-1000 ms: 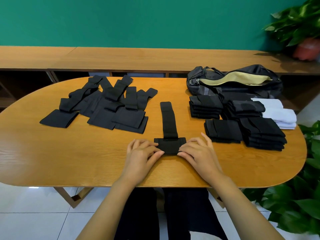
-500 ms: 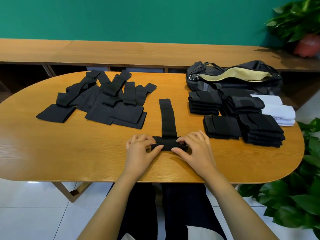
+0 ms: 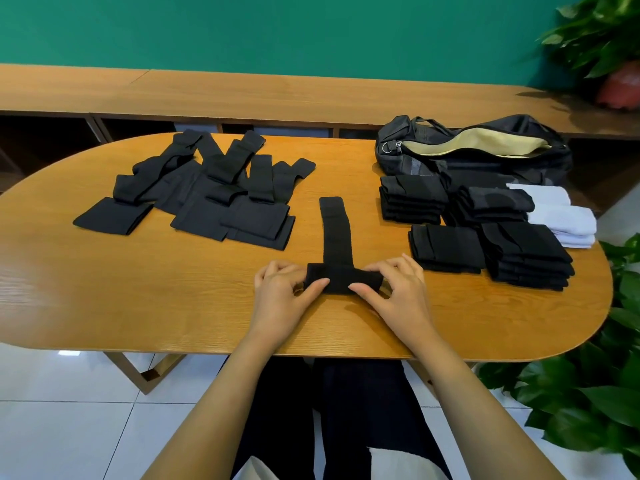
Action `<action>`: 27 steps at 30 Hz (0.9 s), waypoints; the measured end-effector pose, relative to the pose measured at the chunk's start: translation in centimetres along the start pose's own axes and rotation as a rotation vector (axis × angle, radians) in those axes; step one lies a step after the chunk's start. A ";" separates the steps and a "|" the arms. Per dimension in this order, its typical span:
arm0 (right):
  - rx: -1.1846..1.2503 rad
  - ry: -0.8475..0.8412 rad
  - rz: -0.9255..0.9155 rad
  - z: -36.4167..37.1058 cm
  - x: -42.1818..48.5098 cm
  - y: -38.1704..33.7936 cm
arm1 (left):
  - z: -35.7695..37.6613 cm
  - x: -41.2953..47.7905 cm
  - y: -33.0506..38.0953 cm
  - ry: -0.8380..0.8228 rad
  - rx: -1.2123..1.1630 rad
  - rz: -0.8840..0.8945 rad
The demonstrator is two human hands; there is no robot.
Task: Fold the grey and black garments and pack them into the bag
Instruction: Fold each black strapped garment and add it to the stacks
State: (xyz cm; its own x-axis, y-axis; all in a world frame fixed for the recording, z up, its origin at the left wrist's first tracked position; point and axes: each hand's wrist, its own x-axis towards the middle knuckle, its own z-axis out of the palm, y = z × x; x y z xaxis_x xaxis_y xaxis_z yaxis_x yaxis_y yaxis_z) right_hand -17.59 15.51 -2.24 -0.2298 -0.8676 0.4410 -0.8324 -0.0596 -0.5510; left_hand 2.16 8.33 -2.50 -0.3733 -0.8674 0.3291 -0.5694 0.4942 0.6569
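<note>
A black T-shaped garment (image 3: 337, 237) lies in front of me on the wooden table (image 3: 173, 306), its long strap pointing away. Its near wide end is rolled up a little. My left hand (image 3: 284, 292) pinches the left end of that roll and my right hand (image 3: 394, 289) pinches the right end. A heap of unfolded black garments (image 3: 207, 192) lies at the far left. Several stacks of folded black garments (image 3: 485, 233) sit at the right. Behind them lies the black bag (image 3: 478, 147), unzipped, with a tan lining showing.
Folded white cloths (image 3: 561, 216) lie at the right edge beside the black stacks. A wooden bench (image 3: 242, 95) runs along the green wall behind the table. Potted plants stand at the far right (image 3: 606, 46) and near right (image 3: 595, 393).
The garment's wide near end went from lying flat to being rolled over away from me. Both hands moved forward with it and now grip its ends.
</note>
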 end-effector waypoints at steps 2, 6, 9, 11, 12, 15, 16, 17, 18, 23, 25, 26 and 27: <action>-0.046 -0.050 0.017 -0.1 0.0 0.0 | 0.1 0.0 -0.2 0.021 -0.023 -0.049; -0.019 -0.081 0.096 0.1 0.4 0.3 | 0.1 0.1 -0.1 0.014 -0.054 -0.116; 0.016 -0.061 0.159 0.3 0.4 0.8 | -0.1 0.0 0.3 -0.009 -0.006 -0.035; 0.052 -0.036 0.181 0.3 0.4 0.8 | -0.1 0.0 0.3 -0.008 0.047 0.010; 0.060 -0.029 0.189 0.3 0.5 0.8 | -0.1 0.0 0.3 -0.010 0.055 0.008; 0.036 -0.023 0.195 0.4 0.5 1.0 | 0.0 0.0 0.1 0.001 0.049 -0.020; 0.030 -0.031 0.198 0.4 0.5 1.2 | -0.1 0.0 0.2 0.015 0.031 -0.028; 0.028 -0.042 0.201 0.5 0.5 1.2 | -0.1 -0.1 0.3 0.038 0.005 -0.052; 0.031 -0.057 0.209 0.6 0.5 1.2 | -0.1 -0.1 0.4 0.041 -0.037 -0.078; -0.006 -0.046 0.197 0.5 0.5 1.2 | -0.1 -0.1 0.5 0.042 -0.032 -0.086; 0.000 -0.018 0.187 0.4 0.5 1.0 | 0.0 -0.1 0.4 0.037 -0.002 -0.074; 0.008 -0.005 0.181 0.3 0.5 0.8 | 0.0 -0.2 0.3 0.034 0.001 -0.075; 0.010 0.004 0.177 0.3 0.5 0.7 | 0.0 -0.2 0.4 0.027 0.004 -0.073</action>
State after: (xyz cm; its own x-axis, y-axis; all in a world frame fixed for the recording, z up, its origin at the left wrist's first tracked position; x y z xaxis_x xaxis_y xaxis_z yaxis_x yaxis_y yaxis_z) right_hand -18.19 14.88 -2.61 -0.3744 -0.8631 0.3390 -0.7734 0.0890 -0.6277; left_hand 2.01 8.68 -2.36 -0.3103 -0.9026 0.2985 -0.5975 0.4294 0.6772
